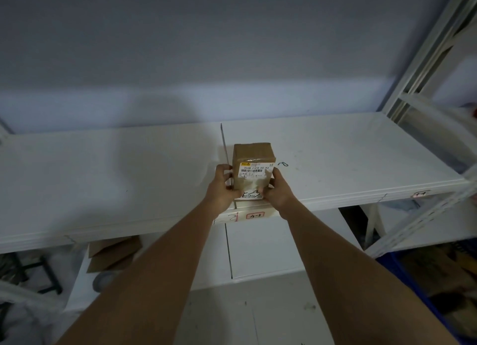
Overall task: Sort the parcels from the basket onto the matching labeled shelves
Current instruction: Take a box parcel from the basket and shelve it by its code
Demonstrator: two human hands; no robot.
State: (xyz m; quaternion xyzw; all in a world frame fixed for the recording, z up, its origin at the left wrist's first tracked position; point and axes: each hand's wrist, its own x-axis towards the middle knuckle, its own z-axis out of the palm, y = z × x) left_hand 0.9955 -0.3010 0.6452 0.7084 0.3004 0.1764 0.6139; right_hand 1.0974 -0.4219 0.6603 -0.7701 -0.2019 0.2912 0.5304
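Parcel [254, 164]: brown carton, white label up, on top shelf [361, 159] above tag "4-3" [255, 215] | left hand [223, 190] clasps its left side | right hand [277, 190] clasps its right side, thumb on label

A plain grey-blue wall [232, 48] rises behind everything. Low on the left a flattened piece of brown cardboard [111, 253] lies tilted, with a roll of grey tape [104, 280] just beside its lower edge, dim in shadow
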